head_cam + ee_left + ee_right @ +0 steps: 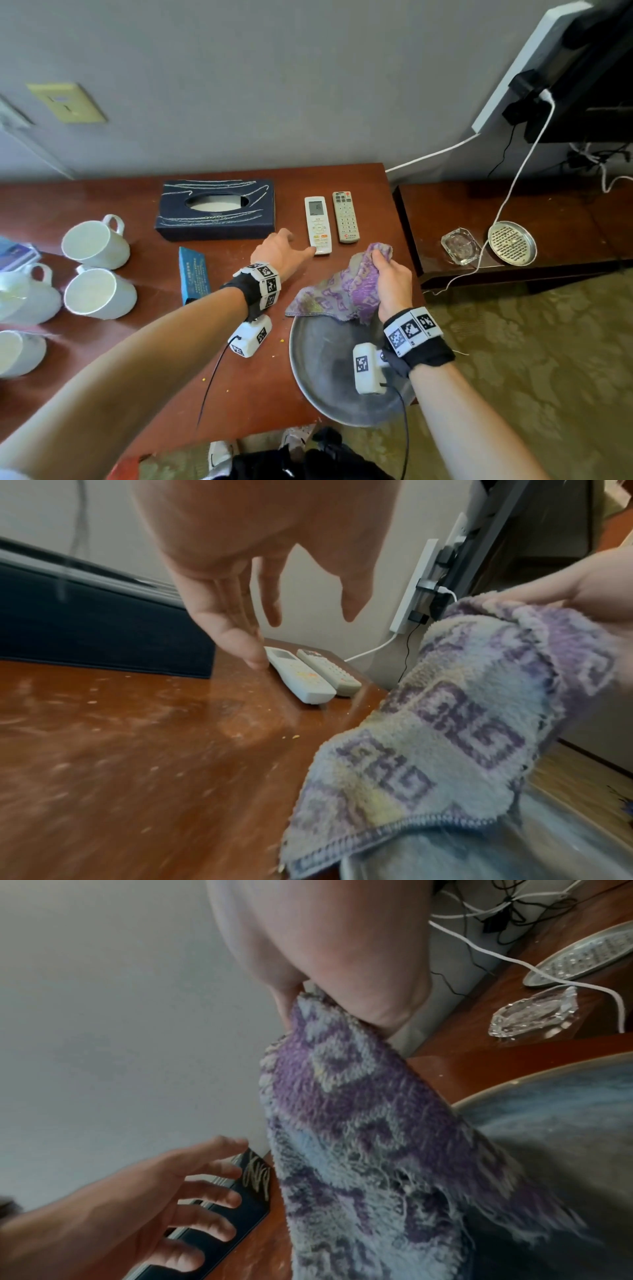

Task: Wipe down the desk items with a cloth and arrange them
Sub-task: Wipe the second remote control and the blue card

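Reaching with a released grip, the left hand (pixel 277 251) nears the white remote (pixel 318 224) (right hand (pixel 394 284) clutches the cloth (pixel 334 291)).

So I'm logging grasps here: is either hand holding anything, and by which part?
The right hand grips the cloth by its bunched upper end. The left hand holds nothing.

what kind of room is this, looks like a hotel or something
Probably a hotel room: a wooden desk carries white cups, a tissue box and two remotes, with a glass ashtray on the low unit beside it.
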